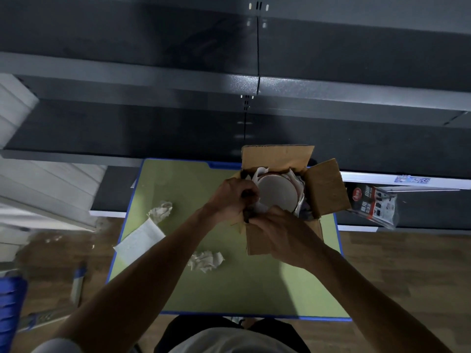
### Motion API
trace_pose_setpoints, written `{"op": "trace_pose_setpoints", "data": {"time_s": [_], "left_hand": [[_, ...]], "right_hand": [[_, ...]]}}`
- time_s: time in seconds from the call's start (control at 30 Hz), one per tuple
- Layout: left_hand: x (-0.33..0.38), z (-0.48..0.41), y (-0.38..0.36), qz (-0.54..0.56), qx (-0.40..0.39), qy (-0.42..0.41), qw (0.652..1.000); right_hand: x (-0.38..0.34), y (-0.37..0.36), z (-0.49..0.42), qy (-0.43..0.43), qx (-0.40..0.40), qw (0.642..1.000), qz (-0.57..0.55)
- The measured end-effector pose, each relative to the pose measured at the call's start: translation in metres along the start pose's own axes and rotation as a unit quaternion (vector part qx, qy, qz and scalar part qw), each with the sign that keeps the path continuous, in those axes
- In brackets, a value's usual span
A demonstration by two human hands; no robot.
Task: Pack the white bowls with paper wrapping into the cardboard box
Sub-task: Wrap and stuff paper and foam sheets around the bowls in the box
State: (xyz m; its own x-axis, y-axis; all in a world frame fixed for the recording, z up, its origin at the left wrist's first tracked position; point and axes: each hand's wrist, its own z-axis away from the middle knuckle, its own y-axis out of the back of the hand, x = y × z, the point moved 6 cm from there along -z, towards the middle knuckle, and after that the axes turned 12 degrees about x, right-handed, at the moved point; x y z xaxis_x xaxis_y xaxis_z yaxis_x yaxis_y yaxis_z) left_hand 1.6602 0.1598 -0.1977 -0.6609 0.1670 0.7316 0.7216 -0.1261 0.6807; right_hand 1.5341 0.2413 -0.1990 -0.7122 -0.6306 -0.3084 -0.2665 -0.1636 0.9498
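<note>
Two hands (235,197) (281,230) at cardboard box (283,240), white bowl (277,193) base upward

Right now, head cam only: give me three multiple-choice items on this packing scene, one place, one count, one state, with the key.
1. Where is the white bowl?
A. Inside the cardboard box
B. On the green mat
C. On the floor

2. How many crumpled paper wads lie on the green mat?
A. None
B. Two
C. Five

3. What state are the box flaps in?
A. Taped shut
B. Folded shut
C. Open

Key:
1 A, the bowl sits in the box with white paper around it, both hands at its near rim.
2 B, one wad lies near the mat's left edge, another wad near the middle, plus a flat sheet.
3 C, the far flap stands up and the right flap splays outward.
</note>
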Motion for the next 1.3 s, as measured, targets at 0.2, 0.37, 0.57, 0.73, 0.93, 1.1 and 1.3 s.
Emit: {"op": "trace_pose_setpoints", "data": {"time_s": [0.2, 0.37, 0.57, 0.73, 0.93, 1.1, 1.3], "left_hand": [[0.001, 0.003, 0.002, 0.013, 0.001, 0.015, 1.000], [-0.001, 0.006, 0.002, 0.025, -0.002, 0.023, 0.999], [0.000, 0.010, 0.007, 0.060, 0.021, -0.005, 0.998], [0.002, 0.022, 0.019, 0.055, 0.092, -0.056, 0.993], [0.001, 0.056, 0.019, -0.062, 0.101, -0.115, 0.986], [0.009, 0.065, 0.010, -0.156, 0.011, -0.094, 0.983], [0.018, 0.062, 0.005, -0.195, 0.002, -0.094, 0.976]], "right_hand": [[-0.004, 0.014, -0.002, 0.002, 0.031, 0.999, 0.021], [-0.009, 0.023, -0.002, 0.016, 0.053, 0.998, 0.033], [0.018, 0.032, 0.015, -0.017, 0.084, 0.996, 0.002], [0.008, 0.028, 0.011, -0.039, 0.103, 0.994, -0.021], [0.016, 0.027, 0.010, -0.056, 0.108, 0.991, 0.047], [0.017, 0.025, 0.009, -0.064, 0.113, 0.990, 0.050], [0.012, 0.037, 0.006, -0.058, 0.134, 0.989, 0.035]]}}
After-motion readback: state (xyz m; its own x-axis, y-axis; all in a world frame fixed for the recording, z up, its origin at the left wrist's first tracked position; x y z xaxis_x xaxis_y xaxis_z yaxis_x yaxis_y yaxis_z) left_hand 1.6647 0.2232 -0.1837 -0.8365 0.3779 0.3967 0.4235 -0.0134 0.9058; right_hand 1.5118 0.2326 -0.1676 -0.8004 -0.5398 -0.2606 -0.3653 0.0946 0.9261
